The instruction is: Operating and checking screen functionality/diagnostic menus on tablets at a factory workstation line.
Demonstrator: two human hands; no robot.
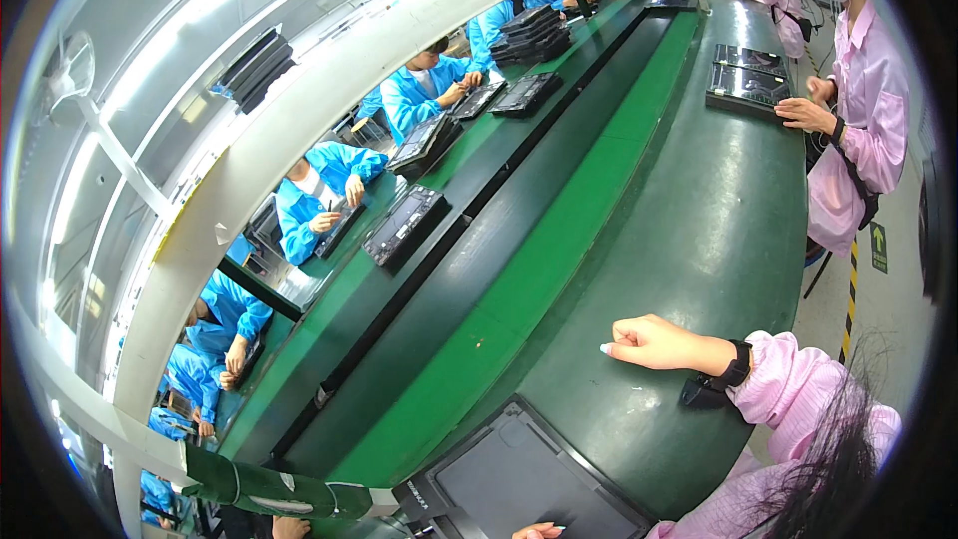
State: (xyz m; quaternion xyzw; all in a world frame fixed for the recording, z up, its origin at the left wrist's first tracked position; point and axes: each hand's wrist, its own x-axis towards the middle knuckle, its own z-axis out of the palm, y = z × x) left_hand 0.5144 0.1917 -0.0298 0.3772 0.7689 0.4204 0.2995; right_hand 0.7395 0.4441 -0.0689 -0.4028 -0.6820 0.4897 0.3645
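Note:
A large dark flat-panel device [519, 469] with a black frame lies on the green bench at the bottom centre, its lower part cut off by the picture's edge. At that edge, over the panel, a few bent fingers of my left hand [539, 531] show, drawn together; what they hold, if anything, is hidden. My right hand [654, 342] is held above the bench beyond the device, fingers curled in and thumb against them. Nothing sticks out of it, and its inside is out of sight. A black band with a small box [704, 391] circles my right wrist, below a pink sleeve.
A green belt [559, 279] runs beside my bench [689, 240]. Across it, people in blue work on similar black devices [404, 227]; a stack [529, 37] stands farther off. At right, a person in pink handles black units [746, 80]. A green-wrapped bar [279, 489] crosses at lower left.

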